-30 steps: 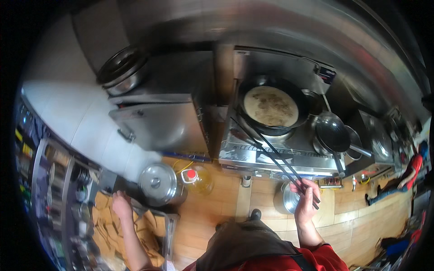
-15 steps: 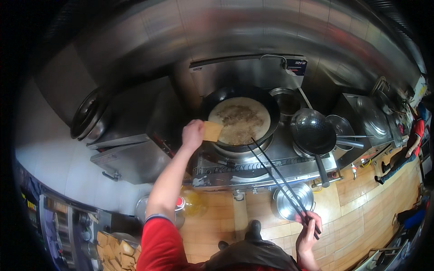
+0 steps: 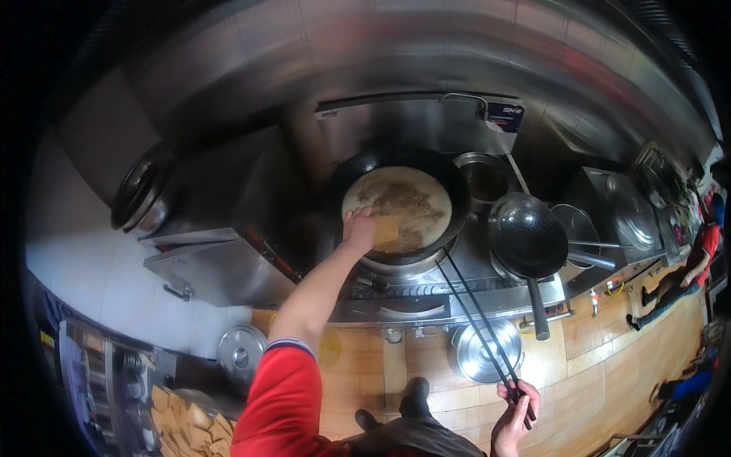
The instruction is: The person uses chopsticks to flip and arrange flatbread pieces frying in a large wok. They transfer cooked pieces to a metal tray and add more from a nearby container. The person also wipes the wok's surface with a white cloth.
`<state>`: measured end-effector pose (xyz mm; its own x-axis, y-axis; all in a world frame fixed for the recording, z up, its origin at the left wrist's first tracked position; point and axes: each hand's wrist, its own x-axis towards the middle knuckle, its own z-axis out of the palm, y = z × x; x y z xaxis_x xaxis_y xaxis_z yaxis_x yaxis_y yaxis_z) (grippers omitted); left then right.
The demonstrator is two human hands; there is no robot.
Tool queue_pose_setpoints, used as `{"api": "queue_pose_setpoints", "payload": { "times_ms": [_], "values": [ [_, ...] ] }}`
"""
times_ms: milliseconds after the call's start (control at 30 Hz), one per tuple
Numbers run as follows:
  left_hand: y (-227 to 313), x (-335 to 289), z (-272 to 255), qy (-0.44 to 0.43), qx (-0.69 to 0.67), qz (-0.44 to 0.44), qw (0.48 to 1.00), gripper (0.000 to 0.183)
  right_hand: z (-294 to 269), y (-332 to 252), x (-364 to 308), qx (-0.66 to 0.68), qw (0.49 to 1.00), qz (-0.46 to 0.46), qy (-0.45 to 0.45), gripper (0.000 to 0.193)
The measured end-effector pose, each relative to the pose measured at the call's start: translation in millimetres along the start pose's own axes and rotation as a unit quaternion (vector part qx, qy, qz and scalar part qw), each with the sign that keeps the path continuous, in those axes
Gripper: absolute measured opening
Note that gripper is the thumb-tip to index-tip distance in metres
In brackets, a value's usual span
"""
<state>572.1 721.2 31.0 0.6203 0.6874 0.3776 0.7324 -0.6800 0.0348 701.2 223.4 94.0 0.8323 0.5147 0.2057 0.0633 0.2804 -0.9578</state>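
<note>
Head camera: a thin, tan, flat square piece [image 3: 387,230] is held by one side in the bare left hand [image 3: 359,230], with the fingers closed on it. It is held over the near part of a big, round, black metal wok [image 3: 460,190], above the pale, foamy liquid with brown patches [image 3: 426,190] inside. Whether the wet top is touched by the piece cannot be told. Two long, thin, black chopsticks [image 3: 478,311] are gripped near their back ends in the bare right hand [image 3: 519,404], and their tips are pointed at the wok's near rim; whether the rim is touched cannot be told. The wok is set on a shiny steel stove [image 3: 495,292], with a smaller, dark, round pan with a long handle [image 3: 529,236] placed to its right. As for how far things have come, the wok is filled with liquid, and one piece has been brought over it but not let go. No other whole square can be seen on the foam, and what may be hidden under it cannot be told. Many more are left in a heap of tan, flat pieces [image 3: 190,426] at the lower left, well apart from the stove.
</note>
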Motion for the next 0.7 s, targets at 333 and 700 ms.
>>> {"api": "queue_pose_setpoints", "payload": {
  "times_ms": [333, 700],
  "values": [
    [-40, -297, -241, 0.208, -0.057, -0.196, 0.957, 0.028, 70, -3, -33, 0.047, 0.989, -0.021, -0.137, 0.034],
    [-105, -696, -320, 0.175, 0.177, -0.547, 0.799, 0.012, 172, -9, -149, 0.078, 0.945, 0.0, -0.317, 0.036]
  ]
}}
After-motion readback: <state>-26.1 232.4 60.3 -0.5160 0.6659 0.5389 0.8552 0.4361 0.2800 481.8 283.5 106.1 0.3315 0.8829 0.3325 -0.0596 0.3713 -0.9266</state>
